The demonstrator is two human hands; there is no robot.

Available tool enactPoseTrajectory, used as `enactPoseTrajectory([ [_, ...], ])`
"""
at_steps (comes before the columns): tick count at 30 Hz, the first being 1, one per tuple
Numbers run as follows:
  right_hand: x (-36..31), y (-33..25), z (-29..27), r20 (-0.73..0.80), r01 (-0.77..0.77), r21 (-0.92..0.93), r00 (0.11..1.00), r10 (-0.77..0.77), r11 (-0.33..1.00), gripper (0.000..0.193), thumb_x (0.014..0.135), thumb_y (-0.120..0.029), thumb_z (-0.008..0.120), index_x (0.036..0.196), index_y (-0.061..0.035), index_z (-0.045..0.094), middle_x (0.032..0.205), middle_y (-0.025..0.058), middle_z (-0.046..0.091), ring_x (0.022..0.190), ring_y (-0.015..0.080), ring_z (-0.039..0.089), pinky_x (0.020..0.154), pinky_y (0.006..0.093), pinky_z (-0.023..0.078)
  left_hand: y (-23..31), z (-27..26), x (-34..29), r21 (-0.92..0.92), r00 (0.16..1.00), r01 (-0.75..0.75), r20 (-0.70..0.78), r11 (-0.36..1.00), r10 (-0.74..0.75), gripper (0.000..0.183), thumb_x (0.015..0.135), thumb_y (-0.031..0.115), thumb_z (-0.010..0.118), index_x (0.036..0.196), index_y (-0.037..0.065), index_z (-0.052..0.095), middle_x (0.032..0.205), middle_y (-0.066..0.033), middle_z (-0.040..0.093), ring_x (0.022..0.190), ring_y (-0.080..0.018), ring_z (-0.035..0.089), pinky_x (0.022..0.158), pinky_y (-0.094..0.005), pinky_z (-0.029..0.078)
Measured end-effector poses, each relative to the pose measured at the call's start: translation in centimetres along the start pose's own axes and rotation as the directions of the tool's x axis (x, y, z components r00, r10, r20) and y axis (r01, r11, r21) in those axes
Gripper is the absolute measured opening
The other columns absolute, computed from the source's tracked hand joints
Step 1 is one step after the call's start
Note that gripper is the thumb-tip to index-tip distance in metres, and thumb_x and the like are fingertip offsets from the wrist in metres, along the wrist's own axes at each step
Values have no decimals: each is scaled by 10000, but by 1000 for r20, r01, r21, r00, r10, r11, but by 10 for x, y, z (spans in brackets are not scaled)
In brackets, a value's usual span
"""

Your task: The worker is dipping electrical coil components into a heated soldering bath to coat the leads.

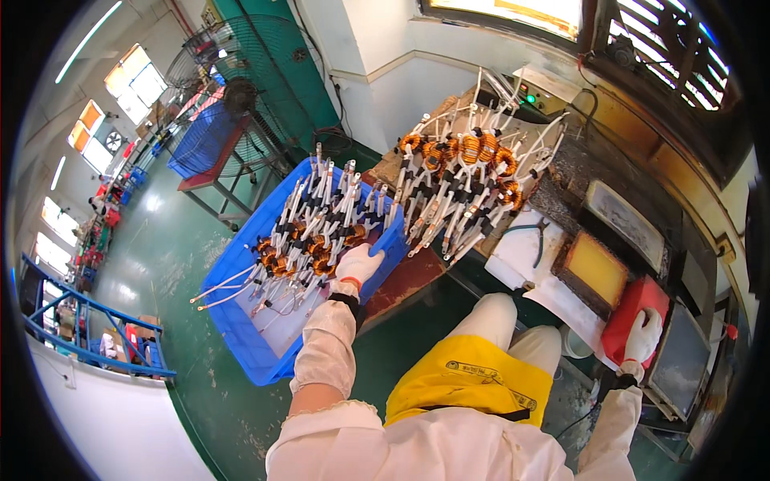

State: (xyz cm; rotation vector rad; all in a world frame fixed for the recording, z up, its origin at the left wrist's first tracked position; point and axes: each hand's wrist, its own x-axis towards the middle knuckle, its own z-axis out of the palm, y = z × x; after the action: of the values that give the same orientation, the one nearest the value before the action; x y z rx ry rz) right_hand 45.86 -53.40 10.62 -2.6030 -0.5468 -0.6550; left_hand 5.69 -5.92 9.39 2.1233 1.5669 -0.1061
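My left hand (359, 264), in a white glove, reaches into the blue plastic bin (282, 370) at its right side. Its fingers are drawn together beside the copper-wound ring coils (319, 263), and what they hold is hidden. The coils in the bin have long white sleeved leads with metal lug ends, many standing upright. My right hand (644, 337), also gloved, rests on the red box-shaped block (618, 327) at the right of the bench. Its fingers are slightly apart along the block's edge, with nothing visible between them.
Another heap of ring coils (473, 152) lies on the bench ahead. Pliers (539, 242) lie on white paper beside a tray of yellow material (595, 272). Grey-surfaced trays (624, 215) stand farther right. A control box with a green light (536, 94) is behind. A large fan (241, 96) stands left.
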Motion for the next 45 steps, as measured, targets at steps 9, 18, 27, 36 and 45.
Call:
enactPoseTrajectory([
  [9, 1, 8, 5, 34, 30, -15, 999, -30, 999, 215, 858, -185, 511, 987, -28, 583, 1018, 128, 588, 971, 312, 535, 852, 388, 407, -79, -19, 9, -880, 1000, 5, 13, 474, 15, 423, 854, 327, 568, 1139, 17, 528, 1019, -123, 607, 895, -201, 598, 786, -325, 484],
  [18, 2, 16, 7, 62, 46, -49, 997, -43, 998, 235, 880, -186, 492, 1015, -11, 573, 1029, 140, 587, 985, 317, 534, 865, 384, 406, -144, -46, -4, -507, 964, 214, 249, 835, -96, 476, 825, 444, 551, 1133, 83, 594, 949, -70, 642, 826, -176, 611, 764, -301, 490],
  [27, 2, 15, 8, 63, 45, -73, 997, -40, 996, 238, 885, -186, 484, 1012, -4, 569, 1025, 148, 585, 975, 322, 534, 862, 386, 407, -170, -61, 11, 57, 964, 267, 2, 962, -268, 495, 772, 453, 513, 1061, 68, 632, 1034, -134, 637, 901, -246, 620, 804, -328, 464],
  [36, 2, 18, 9, 54, 47, -96, 998, -42, 994, 221, 875, -179, 491, 1006, -22, 574, 1017, 139, 588, 958, 322, 538, 843, 393, 412, -89, -22, 48, -115, 977, -163, 122, 980, 177, 505, 756, 372, 612, 1198, 138, 547, 994, -84, 638, 861, -176, 608, 748, -281, 480],
  [45, 1, 13, 3, 62, 23, -70, 998, -19, 997, 227, 878, -183, 488, 1019, -28, 572, 1044, 132, 580, 987, 315, 529, 866, 386, 403, -75, -32, 49, -385, 936, -12, 321, 923, 146, 432, 784, 292, 620, 1139, 52, 567, 895, -70, 629, 738, -147, 602, 662, -287, 495],
])
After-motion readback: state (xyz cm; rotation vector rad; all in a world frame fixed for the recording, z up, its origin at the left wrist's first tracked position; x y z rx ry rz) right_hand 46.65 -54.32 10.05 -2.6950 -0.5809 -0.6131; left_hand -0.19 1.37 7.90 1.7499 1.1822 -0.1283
